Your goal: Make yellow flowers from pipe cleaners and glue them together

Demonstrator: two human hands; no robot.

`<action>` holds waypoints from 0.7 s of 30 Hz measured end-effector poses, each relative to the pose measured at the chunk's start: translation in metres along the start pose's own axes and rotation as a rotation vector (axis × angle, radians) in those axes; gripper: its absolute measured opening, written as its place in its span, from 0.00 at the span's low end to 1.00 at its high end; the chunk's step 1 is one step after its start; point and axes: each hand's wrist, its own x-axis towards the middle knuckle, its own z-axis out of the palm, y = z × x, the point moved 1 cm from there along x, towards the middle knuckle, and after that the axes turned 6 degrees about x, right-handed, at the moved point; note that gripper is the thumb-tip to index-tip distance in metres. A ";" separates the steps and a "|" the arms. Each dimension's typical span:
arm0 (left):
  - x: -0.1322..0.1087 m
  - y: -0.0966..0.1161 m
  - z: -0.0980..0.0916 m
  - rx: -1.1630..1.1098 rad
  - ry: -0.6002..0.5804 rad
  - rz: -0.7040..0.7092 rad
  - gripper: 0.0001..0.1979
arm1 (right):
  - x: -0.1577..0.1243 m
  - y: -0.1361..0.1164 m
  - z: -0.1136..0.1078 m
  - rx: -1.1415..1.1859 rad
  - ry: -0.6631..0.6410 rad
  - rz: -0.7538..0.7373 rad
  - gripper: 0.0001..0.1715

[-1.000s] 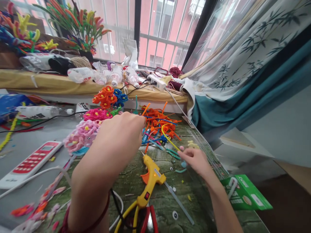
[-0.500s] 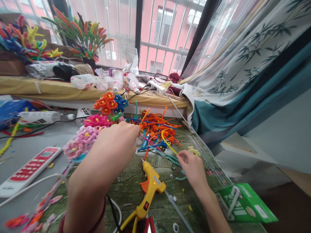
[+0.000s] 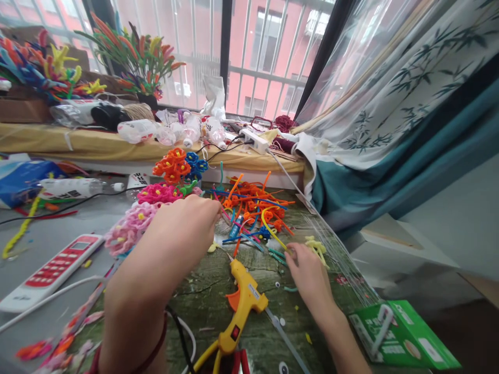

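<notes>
1. From far off, I am watching the yellow stem [image 3: 277, 239] sitting between the right hand [image 3: 307, 272] and the orange pile [image 3: 251, 202], over the dark green surface [image 3: 206, 296].
2. Its long side is slanting: the near end is meeting the right fingertips, and the rest is running forward and to the left.
3. Its far end is bending round like a cane, so the tip is pointing back to the right.
4. The stem is looking thin and bright yellow all along. I am not telling whether its far end is touching the orange pile, because I cannot tell.
5. The right hand is pinching the near end with its thumb and finger. A pale yellow twisty piece [image 3: 318, 250] is lying just beyond that hand.
6. The left hand [image 3: 191, 223] is turning its back to me and curling its fingers down out of sight, so I cannot tell if it is gripping anything. A small pale yellow bit [image 3: 213, 247] is showing just under it.
7. The yellow glue gun [image 3: 245, 291] is lying between the two arms, and its nose is pointing forward and a little left.
8. Pink flowers [image 3: 159, 193] are standing behind the left hand.
</notes>
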 end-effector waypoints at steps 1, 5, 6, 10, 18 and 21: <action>0.001 0.000 0.001 -0.001 -0.006 0.011 0.14 | 0.000 -0.001 0.001 -0.005 -0.001 -0.001 0.09; 0.008 -0.001 0.010 -0.021 -0.034 0.046 0.12 | -0.004 -0.008 0.003 -0.013 -0.001 -0.003 0.10; 0.010 -0.001 0.012 -0.025 -0.042 0.043 0.13 | -0.005 -0.009 0.003 -0.013 0.001 -0.004 0.10; 0.016 -0.002 0.021 -0.027 -0.074 0.024 0.17 | -0.006 -0.010 0.003 -0.003 0.025 -0.003 0.12; 0.022 0.000 0.023 -0.035 -0.108 0.022 0.16 | 0.000 0.007 -0.008 -0.009 0.189 0.110 0.11; 0.025 0.007 0.025 -0.042 -0.124 0.005 0.15 | 0.000 0.007 -0.010 -0.008 0.217 0.107 0.10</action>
